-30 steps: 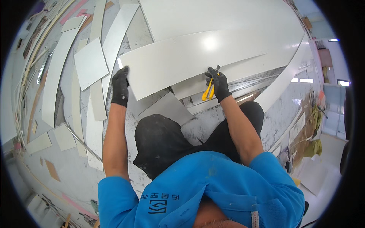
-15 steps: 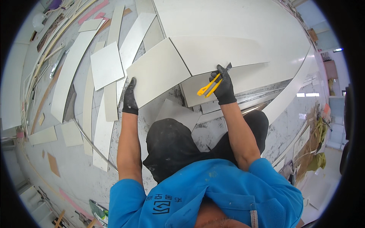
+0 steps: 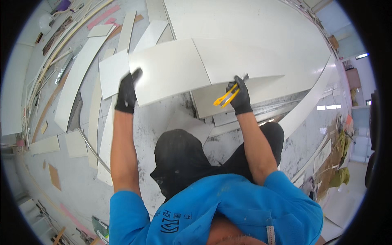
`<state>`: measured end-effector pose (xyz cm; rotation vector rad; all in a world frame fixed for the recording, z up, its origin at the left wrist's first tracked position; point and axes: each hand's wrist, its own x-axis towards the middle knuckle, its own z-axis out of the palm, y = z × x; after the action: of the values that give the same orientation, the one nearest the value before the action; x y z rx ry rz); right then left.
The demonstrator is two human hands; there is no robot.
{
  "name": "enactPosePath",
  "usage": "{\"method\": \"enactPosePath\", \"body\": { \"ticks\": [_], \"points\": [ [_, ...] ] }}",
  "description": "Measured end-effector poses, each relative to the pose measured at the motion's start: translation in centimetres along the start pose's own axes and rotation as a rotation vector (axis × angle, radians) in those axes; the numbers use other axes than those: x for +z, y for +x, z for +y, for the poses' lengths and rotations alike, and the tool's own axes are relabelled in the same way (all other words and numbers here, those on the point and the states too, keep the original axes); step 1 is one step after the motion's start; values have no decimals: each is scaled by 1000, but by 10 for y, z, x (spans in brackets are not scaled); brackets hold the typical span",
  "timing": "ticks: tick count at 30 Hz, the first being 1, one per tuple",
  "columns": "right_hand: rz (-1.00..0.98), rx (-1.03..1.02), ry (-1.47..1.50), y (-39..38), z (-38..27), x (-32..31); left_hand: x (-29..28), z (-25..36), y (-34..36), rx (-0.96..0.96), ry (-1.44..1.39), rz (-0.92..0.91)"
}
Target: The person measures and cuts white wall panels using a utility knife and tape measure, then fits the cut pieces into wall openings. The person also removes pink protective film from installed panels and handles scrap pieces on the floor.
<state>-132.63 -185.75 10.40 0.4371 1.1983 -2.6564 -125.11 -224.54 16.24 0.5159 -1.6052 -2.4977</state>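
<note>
A pale off-white panel strip lies across the front of me, with a straight crease or cut line between its left section and its right section. My left hand, in a black glove, grips the left section's end, its thumb on top; the other fingers are mostly hidden. My right hand, also gloved, is closed round a yellow utility knife with its blade end pointing up and away. That hand is at the near edge of the right section. Whether the two sections are still joined, I cannot tell.
Under the strip's right section lies a large white sheet. Several narrow offcuts and a square piece cover the floor at left. A thin metal rod lies near my left arm. A curved strip lies at right.
My left hand has moved left and slightly away, and the left section has swung with it. The dark line between the sections looks thinner. My right hand stays nearly in place with the knife.
</note>
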Motion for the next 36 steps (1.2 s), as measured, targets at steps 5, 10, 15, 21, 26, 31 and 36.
{"method": "enactPosePath", "body": {
  "ticks": [5,10,15,21,26,31,36],
  "points": [
    [8,-37,0,-1,-32,11,6,-96,-15,-232,-502,-117],
    [76,-12,-140,19,-23,-14,24,-72,-3,-225,-304,44],
    [126,31,-145,14,0,-37,31,9,-8,526,590,-6],
    [124,-72,-386,-11,-46,-17,34,-13,-15,368,183,168],
    [82,6,-588,-16,-111,-12,24,-17,-38,379,454,-217],
    [-97,173,-668,-13,-156,-11,48,-21,-31,999,1481,-75],
    [-324,0,-671,24,-181,-12,66,-32,-8,252,867,-243]
  ]
}}
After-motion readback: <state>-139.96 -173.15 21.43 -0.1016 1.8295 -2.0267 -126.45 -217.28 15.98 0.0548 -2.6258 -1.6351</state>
